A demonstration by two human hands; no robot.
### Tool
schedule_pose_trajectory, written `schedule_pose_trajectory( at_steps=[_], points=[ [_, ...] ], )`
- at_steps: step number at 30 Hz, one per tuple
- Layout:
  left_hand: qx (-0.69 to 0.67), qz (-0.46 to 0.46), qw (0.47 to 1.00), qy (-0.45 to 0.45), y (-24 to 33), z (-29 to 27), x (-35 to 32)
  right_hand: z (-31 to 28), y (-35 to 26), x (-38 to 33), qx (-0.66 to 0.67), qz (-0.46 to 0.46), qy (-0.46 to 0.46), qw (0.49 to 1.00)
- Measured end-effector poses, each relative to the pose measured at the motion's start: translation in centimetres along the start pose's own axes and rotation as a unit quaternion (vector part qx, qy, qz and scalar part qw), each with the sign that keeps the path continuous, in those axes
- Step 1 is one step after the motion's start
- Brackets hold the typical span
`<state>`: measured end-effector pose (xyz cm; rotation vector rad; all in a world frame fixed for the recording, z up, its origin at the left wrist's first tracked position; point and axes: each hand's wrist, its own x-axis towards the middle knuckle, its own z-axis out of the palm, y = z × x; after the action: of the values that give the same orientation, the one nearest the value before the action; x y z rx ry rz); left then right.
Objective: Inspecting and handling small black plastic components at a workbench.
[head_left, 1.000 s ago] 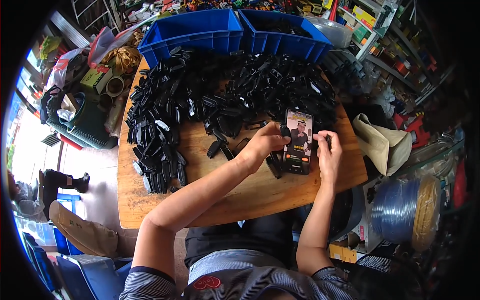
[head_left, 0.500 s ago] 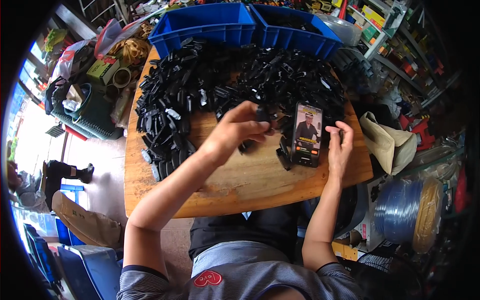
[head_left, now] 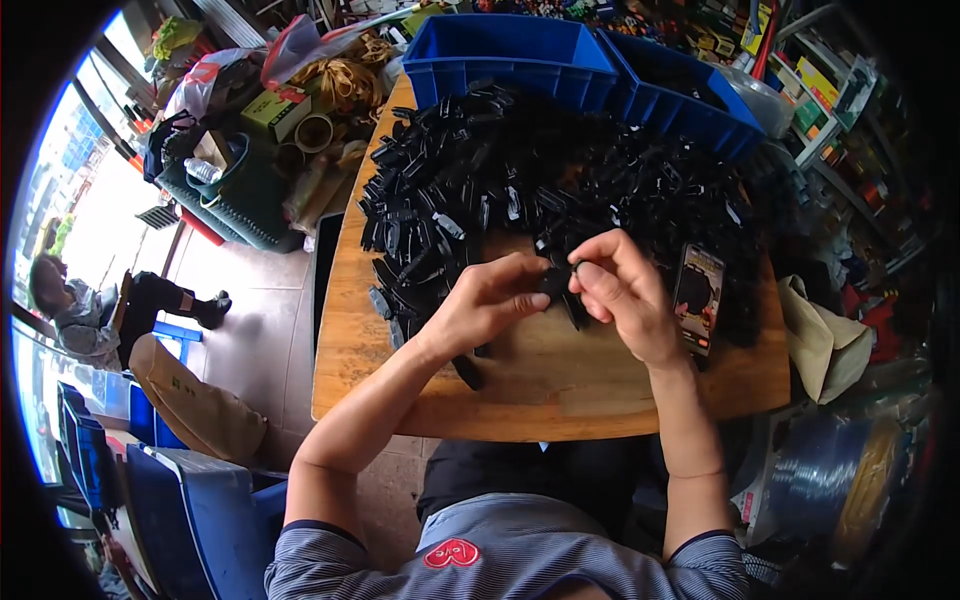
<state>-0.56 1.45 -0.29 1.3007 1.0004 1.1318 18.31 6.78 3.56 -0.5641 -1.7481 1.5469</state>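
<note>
— What are your hands doing just now?

— My left hand (head_left: 488,300) holds a small black plastic piece (head_left: 556,281) between thumb and fingers. My right hand (head_left: 634,300) meets its right end, thumb and forefinger pinched narrow on it. It is so small and dark that I can't tell whether it is one part or two

— And where is that piece?

— Between my two hands, over the brown wooden table (head_left: 560,375), at the near side of a wide heap of black plastic pieces (head_left: 470,165). The heap covers the far part of the table and runs nearer along the left side. One loose black elongated piece (head_left: 467,373) lies apart on the near left, just beside my left forearm

— What is that to the right of you?

— A black rectangular smartphone (head_left: 697,300) with a lit screen, on the table near my right wrist, beside the heap. Farther right, off the table, there is a beige cloth bag (head_left: 825,345)

— And at the far side?

— Two rectangular blue plastic bins (head_left: 510,85) side by side behind the heap; something dark lies in the right one

— Anyone about?

— A person (head_left: 80,315) sits well off to the left, past a dark green basket (head_left: 240,200) and a tan sack (head_left: 190,395) on the floor
</note>
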Motion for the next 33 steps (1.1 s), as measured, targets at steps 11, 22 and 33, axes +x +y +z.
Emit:
schedule_pose_trajectory(
  at_steps=[11, 22, 33],
  points=[
    [0.22, 0.168, 0.961, 0.019, 0.0, -1.1, -0.1, -0.2, 3.1, 0.4, 0.331, 0.232, -0.067, 0.912],
    [-0.054, -0.043, 0.997, -0.032, 1.3, -0.5, -0.1, 0.8, 2.8, 0.2, -0.01, -0.042, -0.041, 0.998],
    [-0.032, 0.053, 0.998, 0.016, 1.8, 0.4, 1.3, -4.4, 1.4, -0.3, -0.436, -0.022, -0.007, 0.9]
  ],
)
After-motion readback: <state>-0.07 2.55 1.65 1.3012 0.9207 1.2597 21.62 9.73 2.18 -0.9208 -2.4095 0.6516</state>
